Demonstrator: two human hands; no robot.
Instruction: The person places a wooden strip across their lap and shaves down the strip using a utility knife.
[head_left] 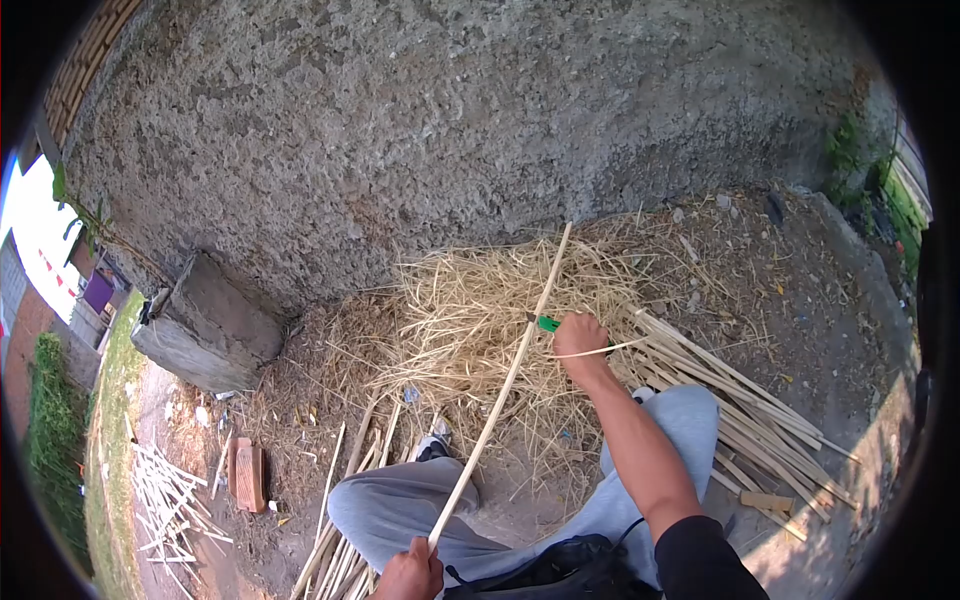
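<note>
My left hand (410,572) is closed around the near end of a long pale bamboo strip (497,405), which slants up and away from my lap over the shavings. My right hand (580,345) grips a green-handled knife (548,323); its short dark blade meets the strip toward the far end. A thin pale sliver (625,346) sticks out across my right hand; whether it is pinched there or only lying across, I cannot tell. Below the knife spreads a heap of curled shavings (455,310).
Bundles of strips lie by my right leg (770,430) and left leg (345,565). A rough wall (450,120) rises ahead. At left are a concrete block (215,325), a reddish brick (246,475) and a pile of short pale sticks (175,500).
</note>
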